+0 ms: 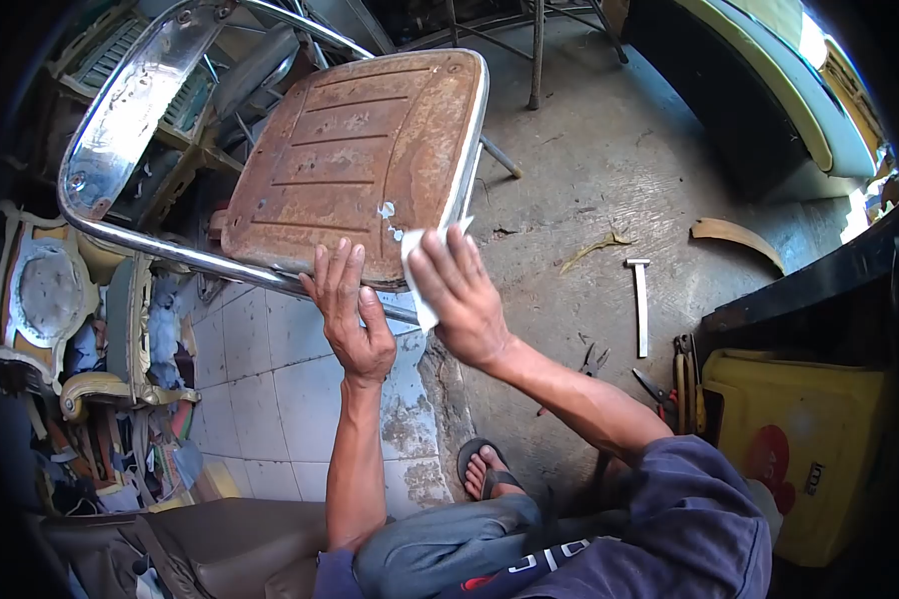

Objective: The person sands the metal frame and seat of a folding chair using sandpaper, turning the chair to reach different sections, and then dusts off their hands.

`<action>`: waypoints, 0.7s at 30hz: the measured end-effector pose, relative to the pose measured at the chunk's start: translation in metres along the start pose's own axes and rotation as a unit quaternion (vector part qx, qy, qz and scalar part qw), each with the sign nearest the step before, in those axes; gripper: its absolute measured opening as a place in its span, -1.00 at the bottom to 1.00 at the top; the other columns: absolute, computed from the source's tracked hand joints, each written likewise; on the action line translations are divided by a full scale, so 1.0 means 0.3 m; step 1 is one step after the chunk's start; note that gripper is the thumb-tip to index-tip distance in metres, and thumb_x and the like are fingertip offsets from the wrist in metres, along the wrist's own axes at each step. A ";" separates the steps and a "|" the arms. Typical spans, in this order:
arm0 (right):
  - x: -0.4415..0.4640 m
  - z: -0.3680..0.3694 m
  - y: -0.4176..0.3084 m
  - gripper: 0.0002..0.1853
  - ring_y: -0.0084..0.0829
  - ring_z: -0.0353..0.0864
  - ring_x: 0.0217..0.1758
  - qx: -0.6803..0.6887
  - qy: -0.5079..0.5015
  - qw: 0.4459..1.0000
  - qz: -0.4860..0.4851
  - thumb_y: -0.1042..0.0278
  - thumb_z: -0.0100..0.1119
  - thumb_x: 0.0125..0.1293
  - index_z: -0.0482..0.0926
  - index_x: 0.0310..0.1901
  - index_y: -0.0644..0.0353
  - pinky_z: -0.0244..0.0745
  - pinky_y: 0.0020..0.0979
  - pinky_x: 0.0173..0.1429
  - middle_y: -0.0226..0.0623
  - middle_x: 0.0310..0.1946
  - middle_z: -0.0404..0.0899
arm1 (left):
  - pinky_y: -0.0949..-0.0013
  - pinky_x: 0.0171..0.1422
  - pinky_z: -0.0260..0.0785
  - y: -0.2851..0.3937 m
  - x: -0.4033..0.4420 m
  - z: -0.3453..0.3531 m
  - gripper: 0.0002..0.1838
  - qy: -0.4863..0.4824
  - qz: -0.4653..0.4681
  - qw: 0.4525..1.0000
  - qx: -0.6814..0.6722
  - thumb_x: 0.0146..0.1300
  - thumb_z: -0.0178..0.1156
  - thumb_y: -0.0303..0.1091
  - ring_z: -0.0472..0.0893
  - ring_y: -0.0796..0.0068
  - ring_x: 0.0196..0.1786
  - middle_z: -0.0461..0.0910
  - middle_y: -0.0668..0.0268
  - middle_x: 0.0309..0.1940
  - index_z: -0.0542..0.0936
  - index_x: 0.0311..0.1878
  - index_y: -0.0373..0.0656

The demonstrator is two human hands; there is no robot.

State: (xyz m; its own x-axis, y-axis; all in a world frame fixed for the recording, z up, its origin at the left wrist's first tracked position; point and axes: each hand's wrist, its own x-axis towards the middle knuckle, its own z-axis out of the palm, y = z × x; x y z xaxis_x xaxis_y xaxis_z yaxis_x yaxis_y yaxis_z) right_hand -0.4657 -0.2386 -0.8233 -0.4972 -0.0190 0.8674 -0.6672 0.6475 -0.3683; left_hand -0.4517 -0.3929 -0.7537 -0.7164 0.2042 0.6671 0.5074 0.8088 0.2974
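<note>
A metal chair with a rusty brown seat point(340, 150) is in front of me, its chromed tube frame point(200, 262) running along the left. My left hand point(353, 317) lies with fingers stretched out over the near edge of the seat. At the seat's near right corner, my right hand point(461, 298) presses a white paper-like sheet point(419, 285) against the edge. Its fingers lie over the sheet, and the thumb is hidden. Small pale bare patches point(388, 212) show on the rusty metal close to that hand.
A hammer point(640, 309), pliers point(591, 361) and other hand tools point(684, 384) lie on the floor to the right, beside a yellow plastic container point(799, 439). A curved wooden strip point(737, 242) is farther off. Ornate chair parts point(45, 280) crowd the left.
</note>
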 end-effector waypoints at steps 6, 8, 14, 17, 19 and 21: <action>-0.012 -0.040 -0.047 0.00 0.10 -0.15 0.72 0.091 -0.019 0.995 0.046 0.86 -0.07 -0.01 0.07 0.61 0.26 -0.08 0.00 0.72 -0.01 0.66 -0.04 | -0.24 0.70 -0.35 0.015 -0.014 0.022 -0.52 0.029 0.000 0.999 -0.021 0.52 -0.13 -0.38 0.13 -0.11 0.64 0.43 0.15 0.46 0.48 0.43 -0.17; 0.036 -0.014 0.010 0.00 0.08 -0.15 0.72 0.132 0.000 0.982 0.132 0.86 -0.05 0.00 0.09 0.61 0.22 -0.07 0.03 0.72 -0.04 0.66 -0.04 | -0.23 0.70 -0.33 0.001 -0.027 0.039 -0.52 0.039 0.001 0.999 -0.035 0.52 -0.13 -0.36 0.13 -0.13 0.64 0.43 0.14 0.46 0.47 0.44 -0.18; -0.025 0.026 0.039 -0.11 -0.05 -0.13 0.72 0.054 0.012 0.998 0.020 0.87 -0.18 0.19 0.05 0.61 0.20 0.23 -0.12 0.64 -0.06 0.66 -0.05 | -0.20 0.70 -0.29 -0.001 -0.031 0.040 -0.51 0.044 -0.002 0.999 -0.024 0.50 -0.11 -0.40 0.15 -0.10 0.63 0.40 0.08 0.48 0.49 0.43 -0.20; 0.082 -0.093 0.228 -0.14 0.04 0.37 0.47 0.079 -0.084 0.938 0.327 0.78 -0.21 0.28 -0.05 0.64 0.14 0.74 -0.41 0.07 0.09 0.59 0.07 | -0.20 0.71 -0.29 0.027 -0.031 0.022 -0.51 0.037 -0.022 0.998 -0.038 0.49 -0.10 -0.41 0.15 -0.08 0.64 0.41 0.09 0.47 0.48 0.43 -0.21; 0.139 -0.210 0.298 -0.18 0.04 0.66 0.23 0.112 -0.084 0.887 0.439 0.65 -0.15 0.34 -0.02 0.65 0.11 0.72 -0.37 0.07 0.18 0.53 0.20 | -0.16 0.69 -0.14 0.019 -0.018 -0.009 -0.52 0.024 -0.003 1.000 -0.015 0.48 -0.09 -0.44 0.18 -0.06 0.63 0.41 0.06 0.47 0.48 0.42 -0.24; 0.069 -0.257 0.316 -0.23 -0.10 0.68 0.21 0.117 -0.039 0.904 0.409 0.59 -0.11 0.35 0.07 0.63 0.16 0.66 -0.33 0.17 0.09 0.51 0.30 | 0.03 0.67 0.03 -0.018 -0.045 -0.040 -0.53 0.020 0.002 1.000 -0.019 0.51 -0.09 -0.49 0.28 0.01 0.58 0.40 0.03 0.48 0.46 0.43 -0.27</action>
State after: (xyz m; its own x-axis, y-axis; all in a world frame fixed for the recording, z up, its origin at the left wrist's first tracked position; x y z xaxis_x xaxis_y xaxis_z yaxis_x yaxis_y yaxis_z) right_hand -0.4966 -0.1191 -0.8143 -0.9092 0.3337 0.2490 -0.1522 0.2902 -0.9448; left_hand -0.4390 -0.4066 -0.7563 -0.6955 0.1843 0.6945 0.5285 0.7860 0.3207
